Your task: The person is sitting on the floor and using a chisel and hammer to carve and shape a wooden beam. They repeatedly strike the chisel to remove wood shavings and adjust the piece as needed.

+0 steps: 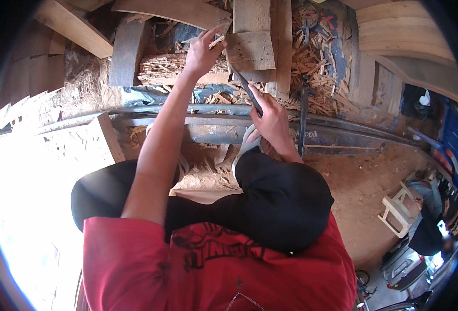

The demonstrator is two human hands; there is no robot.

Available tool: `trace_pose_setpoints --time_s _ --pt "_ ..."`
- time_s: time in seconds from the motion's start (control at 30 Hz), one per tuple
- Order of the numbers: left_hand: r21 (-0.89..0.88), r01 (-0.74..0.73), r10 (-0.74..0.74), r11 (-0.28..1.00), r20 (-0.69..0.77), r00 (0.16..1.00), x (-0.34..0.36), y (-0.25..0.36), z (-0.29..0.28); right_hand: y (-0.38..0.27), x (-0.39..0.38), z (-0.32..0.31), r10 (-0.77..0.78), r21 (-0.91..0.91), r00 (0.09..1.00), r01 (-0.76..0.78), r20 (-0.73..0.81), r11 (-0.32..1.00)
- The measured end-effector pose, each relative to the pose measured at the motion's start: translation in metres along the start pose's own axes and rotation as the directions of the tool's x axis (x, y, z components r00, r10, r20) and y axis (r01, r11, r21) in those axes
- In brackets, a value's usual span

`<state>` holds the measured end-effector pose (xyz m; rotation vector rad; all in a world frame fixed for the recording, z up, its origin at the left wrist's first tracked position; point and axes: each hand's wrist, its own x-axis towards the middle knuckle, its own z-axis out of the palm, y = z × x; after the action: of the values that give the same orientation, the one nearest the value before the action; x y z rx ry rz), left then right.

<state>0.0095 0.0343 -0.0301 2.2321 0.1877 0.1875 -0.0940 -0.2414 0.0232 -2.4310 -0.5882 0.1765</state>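
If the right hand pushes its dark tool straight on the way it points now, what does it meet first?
Most likely the pale wooden block: the dark tool in the right hand points up-left at its lower edge, beside the left hand. Depth is unclear.

Harsh daylight, fisheye view.
You see blown-out glare at lower left, dim shade above, edges bent and dark at the rim.

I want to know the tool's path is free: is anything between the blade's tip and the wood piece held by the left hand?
Nothing visible. The right hand holds the dark blade, whose tip reaches the wood piece pinched by the left hand; no object lies between them.
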Motion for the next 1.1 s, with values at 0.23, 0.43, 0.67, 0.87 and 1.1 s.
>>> trace_pose_setpoints --time_s 0.23,0.43,0.67,0.87,1.1 --pt "-0.150 0.186 -0.186 0.971 0.011 0.982 -0.006 -0.003 -0.002 -0.004 0.009 -0.014 0.068 0.045 0.995 -0.065 -0.072 0.997" --pt "-0.236 0.386 -0.435 0.892 -0.213 0.875 -0.052 0.025 0.046 -0.010 0.009 -0.025 0.082 0.022 0.993 -0.081 -0.082 0.996" --pt "-0.224 0.183 -0.246 0.957 -0.302 0.921 -0.077 0.043 0.075 -0.014 0.023 -0.021 0.120 -0.082 0.992 -0.122 -0.026 0.989" --pt "-0.172 0.100 -0.134 0.980 -0.204 0.970 -0.080 0.029 0.073 -0.006 0.026 -0.009 0.114 0.035 0.993 -0.113 -0.032 0.993" --pt "-0.129 0.088 -0.112 0.988 -0.194 0.975 -0.080 0.028 0.078 -0.012 0.024 -0.005 0.410 0.498 0.900 -0.426 0.149 0.755"
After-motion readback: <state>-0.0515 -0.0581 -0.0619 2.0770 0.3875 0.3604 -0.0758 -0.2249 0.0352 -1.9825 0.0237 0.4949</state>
